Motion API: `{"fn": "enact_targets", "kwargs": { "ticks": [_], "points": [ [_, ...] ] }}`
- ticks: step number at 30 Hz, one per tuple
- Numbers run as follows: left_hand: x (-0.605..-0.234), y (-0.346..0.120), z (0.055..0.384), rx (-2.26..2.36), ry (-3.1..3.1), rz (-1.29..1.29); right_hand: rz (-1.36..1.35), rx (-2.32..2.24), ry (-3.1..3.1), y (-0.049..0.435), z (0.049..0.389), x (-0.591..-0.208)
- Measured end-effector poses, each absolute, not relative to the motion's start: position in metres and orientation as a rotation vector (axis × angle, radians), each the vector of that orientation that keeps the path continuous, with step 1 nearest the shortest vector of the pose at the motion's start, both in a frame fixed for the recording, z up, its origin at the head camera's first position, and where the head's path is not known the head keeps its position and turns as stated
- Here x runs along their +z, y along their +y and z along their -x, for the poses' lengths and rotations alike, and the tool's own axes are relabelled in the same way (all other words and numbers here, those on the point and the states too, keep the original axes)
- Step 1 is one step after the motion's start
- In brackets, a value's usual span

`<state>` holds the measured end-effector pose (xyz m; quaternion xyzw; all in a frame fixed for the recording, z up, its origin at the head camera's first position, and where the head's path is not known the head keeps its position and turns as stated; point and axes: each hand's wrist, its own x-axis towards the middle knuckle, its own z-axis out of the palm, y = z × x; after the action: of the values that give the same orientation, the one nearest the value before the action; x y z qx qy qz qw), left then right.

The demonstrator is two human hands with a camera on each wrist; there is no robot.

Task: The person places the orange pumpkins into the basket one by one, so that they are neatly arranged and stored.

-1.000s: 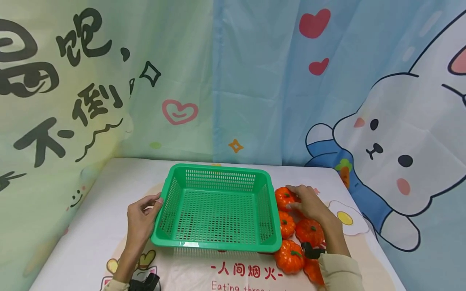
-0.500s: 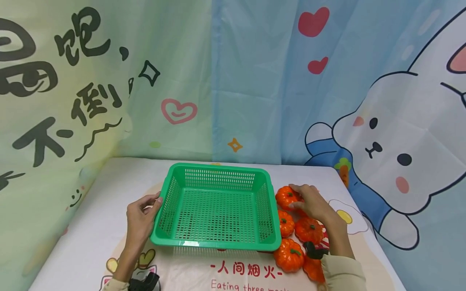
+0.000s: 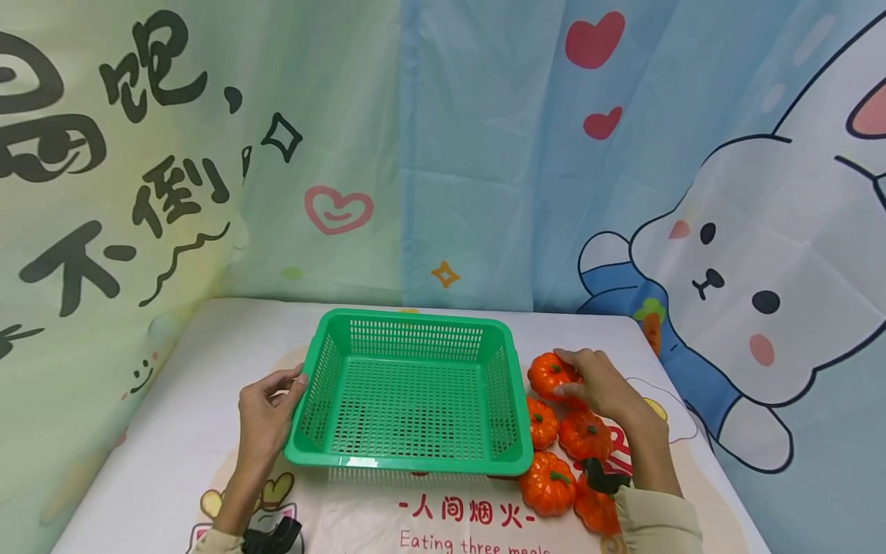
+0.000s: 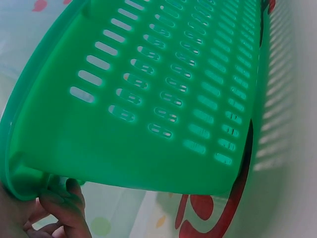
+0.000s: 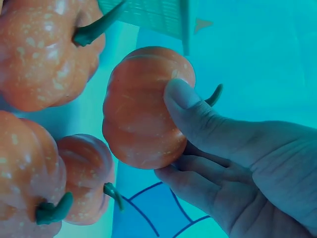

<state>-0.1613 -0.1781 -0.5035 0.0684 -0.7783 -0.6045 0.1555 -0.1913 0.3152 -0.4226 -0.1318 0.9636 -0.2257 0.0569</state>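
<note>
**Held pumpkin (image 3: 548,375) sits just right of the green basket (image 3: 408,464)**

The right hand (image 3: 604,388), at centre right of the head view, pinches the pumpkin between thumb and fingers. The left hand (image 3: 265,415), across the frame at centre left, grips the basket's left rim, its fingers curled under a corner in the left wrist view. The held pumpkin is squat, with no marked long axis; its stem points right in the right wrist view. Whether it touches the table (image 3: 238,331) I cannot tell. The basket lies leftward of it, long side running left to right, its right wall nearest the right hand. Below the held pumpkin, toward the lower right, other pumpkins (image 3: 548,485) cluster along that wall.
</note>
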Motion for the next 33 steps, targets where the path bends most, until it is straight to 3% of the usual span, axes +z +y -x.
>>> {"fn": "enact_targets", "kwargs": {
  "ticks": [33],
  "points": [
    [-0.5,-0.177,0.159,-1.719,-2.246,-0.215,0.328,-0.634,2.906,0.317,0.175,-0.402]
  ]
}}
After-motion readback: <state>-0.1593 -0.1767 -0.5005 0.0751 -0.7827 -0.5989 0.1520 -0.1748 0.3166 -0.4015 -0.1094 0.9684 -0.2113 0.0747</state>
